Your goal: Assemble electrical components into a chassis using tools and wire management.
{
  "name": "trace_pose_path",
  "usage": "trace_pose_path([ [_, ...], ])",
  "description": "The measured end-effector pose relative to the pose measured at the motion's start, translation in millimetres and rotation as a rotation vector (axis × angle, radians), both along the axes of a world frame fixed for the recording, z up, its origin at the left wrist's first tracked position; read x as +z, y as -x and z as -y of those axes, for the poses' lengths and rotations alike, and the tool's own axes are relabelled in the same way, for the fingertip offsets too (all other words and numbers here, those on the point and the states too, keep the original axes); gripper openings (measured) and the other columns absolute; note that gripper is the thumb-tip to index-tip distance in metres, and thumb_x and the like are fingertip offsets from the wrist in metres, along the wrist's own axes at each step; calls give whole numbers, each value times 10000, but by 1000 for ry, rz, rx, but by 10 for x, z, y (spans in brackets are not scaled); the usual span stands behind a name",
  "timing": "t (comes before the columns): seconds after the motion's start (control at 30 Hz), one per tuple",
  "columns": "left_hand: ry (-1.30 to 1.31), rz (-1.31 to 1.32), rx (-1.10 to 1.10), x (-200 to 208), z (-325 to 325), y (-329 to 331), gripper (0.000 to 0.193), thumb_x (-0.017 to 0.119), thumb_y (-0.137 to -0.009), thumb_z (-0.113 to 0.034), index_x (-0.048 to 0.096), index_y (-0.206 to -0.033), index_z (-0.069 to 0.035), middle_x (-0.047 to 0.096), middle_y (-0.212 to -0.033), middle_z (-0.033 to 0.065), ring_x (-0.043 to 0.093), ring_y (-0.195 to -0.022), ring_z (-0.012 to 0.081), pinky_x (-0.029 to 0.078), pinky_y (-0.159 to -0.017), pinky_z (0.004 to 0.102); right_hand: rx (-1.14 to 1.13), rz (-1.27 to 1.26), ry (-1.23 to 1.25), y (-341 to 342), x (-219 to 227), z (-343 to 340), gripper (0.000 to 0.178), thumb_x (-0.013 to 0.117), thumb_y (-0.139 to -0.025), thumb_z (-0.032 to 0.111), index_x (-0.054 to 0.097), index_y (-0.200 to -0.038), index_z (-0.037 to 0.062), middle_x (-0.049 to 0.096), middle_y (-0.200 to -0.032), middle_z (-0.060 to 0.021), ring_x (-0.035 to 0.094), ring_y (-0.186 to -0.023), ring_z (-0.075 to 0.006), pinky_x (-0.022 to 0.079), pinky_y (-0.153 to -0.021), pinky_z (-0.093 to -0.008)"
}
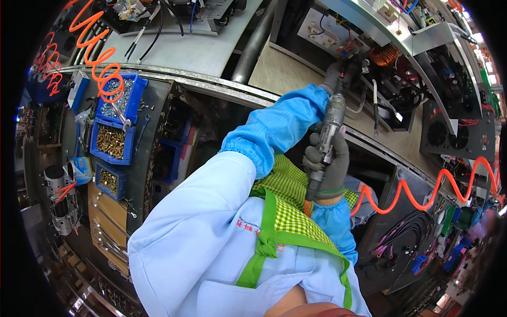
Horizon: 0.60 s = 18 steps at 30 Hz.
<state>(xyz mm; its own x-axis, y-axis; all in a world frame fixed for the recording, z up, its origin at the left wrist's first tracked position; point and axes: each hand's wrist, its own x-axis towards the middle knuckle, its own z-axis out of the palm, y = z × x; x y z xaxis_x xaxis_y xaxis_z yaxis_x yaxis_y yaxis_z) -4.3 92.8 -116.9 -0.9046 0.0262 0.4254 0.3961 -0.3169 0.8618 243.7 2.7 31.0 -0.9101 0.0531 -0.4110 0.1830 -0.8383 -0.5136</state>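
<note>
Crowded assembly benches curve around the scene, their metal edges bent by the wide lens. At centre, a person in a pale blue work coat and a green checked apron leans over the gap between benches, filling most of the lower view.

The right hand (328, 164), in a grey knit glove, is closed around the barrel of a grey pneumatic screwdriver (326, 143), held nearly upright and tilted slightly right at the top. An orange coiled air hose (422, 193) runs from near the tool's lower end out toward the right edge. The left hand (334, 78), also gloved grey, reaches up past a bright blue sleeve cover (280, 129) to the top of the tool; whether its fingers are curled or loose cannot be told, as the tool and a dark chassis (391, 100) with a copper coil (384, 54) crowd it.

Room to move is tight: the steel bench rim (174, 82) runs just behind the left arm, and a black panel with fan openings (449, 134) stands close on the right. At left, well apart from both hands, three blue parts bins (113, 140) of screws sit in a column, with a second orange coiled hose (97, 58) looping above them.
</note>
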Motion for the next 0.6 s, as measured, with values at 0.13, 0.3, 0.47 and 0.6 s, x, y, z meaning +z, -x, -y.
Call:
trace_pose_path([
  [0.13,72,261,-201,372,141,-181,406,599,-848,-374,605,-1048,-20,649,-897,209,632,-815,372,493,-691,408,-32,-28,-61,54,-157,130,345,499,-925,367,489,-1057,49,555,-784,-42,475,-536,-112,367,-426,-221],
  [0.3,62,364,-379,501,416,-215,423,615,-838,-364,600,-1073,-12,649,-923,212,635,-823,366,493,-711,407,-54,15,-129,100,-149,239,379,493,-925,414,501,-959,37,530,-745,-34,478,-535,-111,371,-425,-225],
  [0.47,58,242,-345,528,491,-216,423,618,-836,-351,599,-1083,-8,648,-941,214,634,-838,363,492,-727,403,-33,23,-182,127,-116,237,405,479,-928,433,503,-947,29,522,-736,-32,458,-524,-106,359,-423,-221],
  [0.6,63,147,-319,526,531,-251,423,620,-834,-341,599,-1090,-5,647,-955,216,633,-850,361,491,-741,400,-23,22,-184,132,-113,243,394,479,-928,423,497,-985,33,526,-750,-34,442,-514,-102,348,-421,-219],
])
